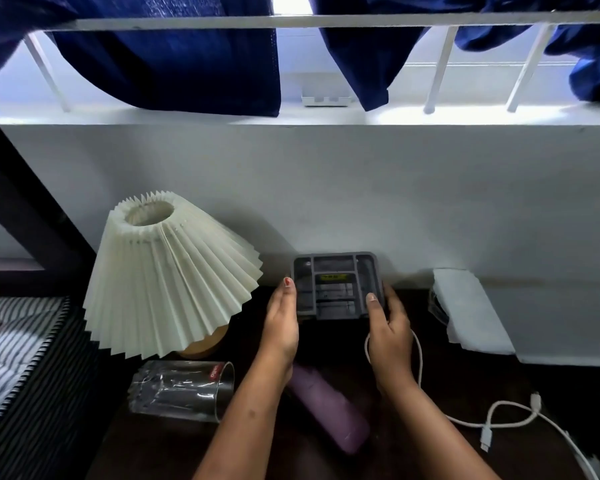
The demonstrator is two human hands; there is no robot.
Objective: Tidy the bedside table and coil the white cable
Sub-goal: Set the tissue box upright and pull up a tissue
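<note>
A grey compartment tray point(336, 287) stands tilted against the white wall at the back of the dark bedside table point(413, 441). My left hand point(281, 323) holds its left edge and my right hand point(390, 336) grips its right edge, thumb over the rim. The white cable point(499, 422) lies loose and uncoiled across the table's right side, with a loop running under my right wrist and its plugs near the front right. A purple cylinder point(329, 410) lies on its side between my forearms.
A pleated white lamp point(167, 275) stands at the table's left. A clear glass point(184, 391) lies on its side in front of it. A white tissue pack point(465, 308) sits at the right against the wall. A striped bed point(18, 362) is at the left.
</note>
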